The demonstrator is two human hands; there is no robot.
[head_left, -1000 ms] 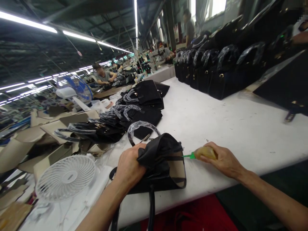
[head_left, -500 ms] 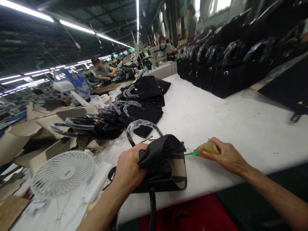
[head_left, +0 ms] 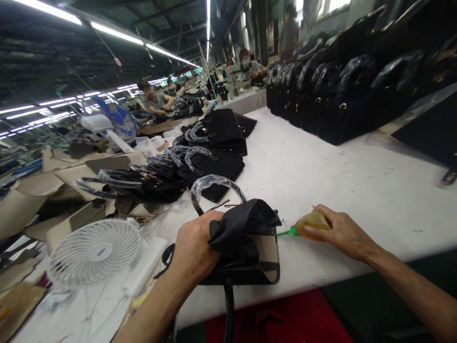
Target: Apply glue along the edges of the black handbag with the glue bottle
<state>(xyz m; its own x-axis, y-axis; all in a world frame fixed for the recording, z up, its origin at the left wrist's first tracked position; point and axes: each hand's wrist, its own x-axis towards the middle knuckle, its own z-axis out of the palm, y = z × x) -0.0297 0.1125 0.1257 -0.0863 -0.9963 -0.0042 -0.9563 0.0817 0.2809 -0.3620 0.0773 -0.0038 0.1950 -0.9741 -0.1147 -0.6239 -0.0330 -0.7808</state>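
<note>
A black handbag (head_left: 246, 276) lies on its side at the table's front edge, its lining pulled out and beige inner board showing at the right end. My left hand (head_left: 200, 243) is closed on the bag and its bunched lining; the fingertips are hidden under the cloth. One plastic-wrapped handle arches up behind, while the other hangs over the front edge. In my right hand (head_left: 332, 228) is a squeeze bottle (head_left: 311, 227) of yellowish liquid, held between thumb and fingers. Its thin green nozzle points left, with the tip at the bag's open right edge.
Black handbags with wrapped handles (head_left: 221, 166) are heaped behind the bag. More handbags (head_left: 332, 109) stand in rows at the right of the white table (head_left: 307, 166). To the left are a white fan (head_left: 96, 252) and beige board pieces (head_left: 28, 205). Co-workers sit farther back.
The bottle's nozzle has shifted slightly along the bag's right edge, a little lower. My left hand keeps its hold on the bag. The whole view has moved slightly.
</note>
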